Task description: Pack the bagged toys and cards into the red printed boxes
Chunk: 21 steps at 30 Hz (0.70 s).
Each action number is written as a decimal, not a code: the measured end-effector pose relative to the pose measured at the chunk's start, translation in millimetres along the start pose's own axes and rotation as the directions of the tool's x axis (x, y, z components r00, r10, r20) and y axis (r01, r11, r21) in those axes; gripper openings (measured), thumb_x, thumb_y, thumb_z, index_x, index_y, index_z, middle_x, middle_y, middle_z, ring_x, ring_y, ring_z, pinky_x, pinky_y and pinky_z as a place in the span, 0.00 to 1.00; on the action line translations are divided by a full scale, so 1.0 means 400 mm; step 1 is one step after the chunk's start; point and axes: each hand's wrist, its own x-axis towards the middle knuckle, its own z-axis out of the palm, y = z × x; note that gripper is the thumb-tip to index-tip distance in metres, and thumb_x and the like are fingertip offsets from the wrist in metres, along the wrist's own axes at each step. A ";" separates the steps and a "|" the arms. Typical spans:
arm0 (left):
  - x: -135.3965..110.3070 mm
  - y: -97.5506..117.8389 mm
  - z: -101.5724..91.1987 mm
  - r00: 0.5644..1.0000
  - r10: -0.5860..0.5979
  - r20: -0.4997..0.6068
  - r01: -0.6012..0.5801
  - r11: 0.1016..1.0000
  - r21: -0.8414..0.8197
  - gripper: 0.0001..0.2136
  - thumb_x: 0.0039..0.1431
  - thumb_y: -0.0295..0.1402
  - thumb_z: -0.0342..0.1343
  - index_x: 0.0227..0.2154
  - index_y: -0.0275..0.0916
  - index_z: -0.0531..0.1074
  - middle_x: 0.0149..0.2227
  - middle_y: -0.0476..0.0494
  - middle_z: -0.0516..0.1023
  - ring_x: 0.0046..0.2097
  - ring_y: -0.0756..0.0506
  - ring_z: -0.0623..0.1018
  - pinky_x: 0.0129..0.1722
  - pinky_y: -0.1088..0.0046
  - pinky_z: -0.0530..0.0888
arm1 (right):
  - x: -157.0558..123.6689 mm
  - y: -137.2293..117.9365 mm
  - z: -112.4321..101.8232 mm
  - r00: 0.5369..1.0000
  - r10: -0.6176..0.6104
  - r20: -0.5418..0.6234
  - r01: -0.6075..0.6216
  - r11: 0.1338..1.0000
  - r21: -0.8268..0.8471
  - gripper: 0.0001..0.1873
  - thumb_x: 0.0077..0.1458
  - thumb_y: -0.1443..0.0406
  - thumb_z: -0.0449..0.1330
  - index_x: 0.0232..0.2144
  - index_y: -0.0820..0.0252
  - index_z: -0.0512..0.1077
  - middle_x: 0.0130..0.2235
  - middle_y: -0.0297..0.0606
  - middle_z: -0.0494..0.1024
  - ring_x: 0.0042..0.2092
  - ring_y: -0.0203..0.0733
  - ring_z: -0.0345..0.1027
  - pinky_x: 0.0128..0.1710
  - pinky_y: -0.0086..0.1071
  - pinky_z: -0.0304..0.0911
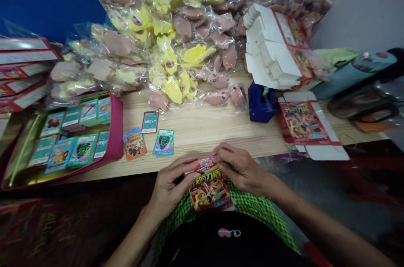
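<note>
My left hand (172, 185) and my right hand (241, 168) both grip a small printed cardboard box (210, 189) above the front edge of the wooden table (202, 132). The box is red with cartoon dogs on its face, and my fingers cover its top. Just beyond my hands, several trading cards lie loose on the table, including a teal card (150, 122), an orange card (134, 143) and a small stack of green cards (163, 142).
A pink-rimmed tray of cards (117, 132) stands to the left. A blue tape dispenser (260, 102), a flat printed box blank (304, 123) and stacked white boxes (277, 46) sit right. Bagged yellow and pink soft toys (170, 23) heap along the back.
</note>
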 end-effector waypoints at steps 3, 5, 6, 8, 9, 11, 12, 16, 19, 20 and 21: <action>0.026 0.048 0.002 0.988 0.155 -0.009 -0.153 0.983 0.101 0.09 0.59 0.33 0.64 0.41 0.50 0.84 0.41 0.41 0.86 0.42 0.40 0.84 0.43 0.64 0.81 | 0.005 -0.028 -0.031 0.992 -0.033 -0.119 0.041 0.997 0.071 0.09 0.68 0.72 0.50 0.41 0.57 0.70 0.44 0.41 0.74 0.45 0.42 0.70 0.43 0.37 0.66; 0.055 0.090 -0.006 0.948 0.306 -0.092 -0.281 0.935 0.218 0.10 0.60 0.32 0.64 0.43 0.53 0.83 0.41 0.45 0.85 0.40 0.42 0.84 0.39 0.68 0.81 | 0.009 -0.031 -0.077 0.965 0.030 -0.261 -0.006 0.996 0.094 0.11 0.66 0.71 0.52 0.45 0.56 0.72 0.49 0.42 0.75 0.47 0.43 0.72 0.43 0.37 0.68; 0.072 0.109 -0.011 0.910 0.391 -0.141 -0.339 0.895 0.291 0.12 0.60 0.30 0.64 0.44 0.54 0.83 0.42 0.48 0.85 0.40 0.44 0.83 0.39 0.69 0.81 | 0.010 -0.022 -0.107 0.927 0.116 -0.358 -0.088 0.992 0.092 0.12 0.65 0.70 0.53 0.46 0.56 0.73 0.50 0.42 0.75 0.45 0.42 0.72 0.41 0.36 0.69; 0.110 0.138 -0.018 0.809 0.554 -0.198 -0.426 0.783 0.452 0.16 0.59 0.27 0.65 0.47 0.55 0.81 0.45 0.51 0.84 0.41 0.46 0.83 0.42 0.70 0.80 | 0.011 0.017 -0.174 0.736 0.375 -0.563 -0.370 0.920 0.129 0.14 0.60 0.70 0.55 0.47 0.58 0.74 0.48 0.42 0.76 0.38 0.40 0.73 0.35 0.33 0.69; 0.131 0.146 -0.018 0.759 0.622 -0.191 -0.461 0.721 0.517 0.18 0.59 0.25 0.65 0.49 0.54 0.80 0.47 0.52 0.83 0.42 0.47 0.82 0.43 0.70 0.80 | 0.012 0.044 -0.206 0.596 0.492 -0.635 -0.506 0.844 0.178 0.14 0.58 0.71 0.56 0.46 0.60 0.74 0.45 0.42 0.77 0.33 0.38 0.72 0.31 0.32 0.68; 0.170 0.148 -0.008 0.689 0.715 -0.120 -0.541 0.618 0.571 0.19 0.59 0.23 0.65 0.50 0.51 0.80 0.49 0.51 0.82 0.44 0.47 0.82 0.46 0.71 0.79 | 0.017 0.102 -0.258 0.383 0.641 -0.665 -0.659 0.694 0.289 0.11 0.55 0.71 0.56 0.41 0.63 0.74 0.38 0.41 0.77 0.28 0.37 0.71 0.25 0.28 0.65; 0.187 0.142 0.000 0.666 0.742 -0.078 -0.583 0.582 0.567 0.19 0.59 0.22 0.64 0.50 0.49 0.79 0.49 0.50 0.82 0.44 0.48 0.82 0.46 0.73 0.79 | 0.022 0.127 -0.275 0.337 0.685 -0.646 -0.685 0.649 0.331 0.08 0.55 0.71 0.57 0.38 0.63 0.74 0.35 0.40 0.77 0.26 0.37 0.71 0.22 0.27 0.63; 0.221 0.108 0.028 0.616 0.788 -0.009 -0.648 0.513 0.563 0.16 0.59 0.18 0.63 0.48 0.41 0.79 0.48 0.46 0.81 0.45 0.49 0.82 0.47 0.76 0.79 | 0.042 0.168 -0.294 0.354 0.742 -0.569 -0.645 0.634 0.425 0.03 0.57 0.68 0.56 0.32 0.61 0.70 0.28 0.36 0.75 0.22 0.38 0.73 0.18 0.26 0.62; 0.213 0.097 0.033 0.628 0.778 0.030 -0.636 0.491 0.595 0.16 0.60 0.18 0.63 0.49 0.39 0.78 0.50 0.44 0.80 0.46 0.49 0.82 0.48 0.77 0.79 | 0.034 0.161 -0.276 0.401 0.700 -0.591 -0.573 0.695 0.434 0.04 0.58 0.64 0.56 0.32 0.58 0.66 0.30 0.32 0.74 0.27 0.37 0.76 0.26 0.28 0.70; 0.208 0.098 0.033 0.634 0.772 0.044 -0.637 0.489 0.595 0.16 0.60 0.19 0.62 0.49 0.38 0.78 0.50 0.43 0.80 0.46 0.49 0.82 0.48 0.76 0.79 | 0.026 0.162 -0.267 0.414 0.681 -0.604 -0.559 0.714 0.422 0.05 0.57 0.63 0.56 0.30 0.58 0.65 0.30 0.32 0.74 0.28 0.38 0.76 0.29 0.29 0.72; 0.204 0.100 0.033 0.637 0.769 0.057 -0.640 0.486 0.595 0.16 0.60 0.19 0.62 0.49 0.38 0.77 0.51 0.42 0.80 0.47 0.48 0.82 0.48 0.76 0.79 | 0.017 0.166 -0.256 0.423 0.660 -0.620 -0.552 0.731 0.401 0.07 0.56 0.62 0.57 0.28 0.58 0.65 0.29 0.32 0.73 0.30 0.38 0.76 0.31 0.30 0.73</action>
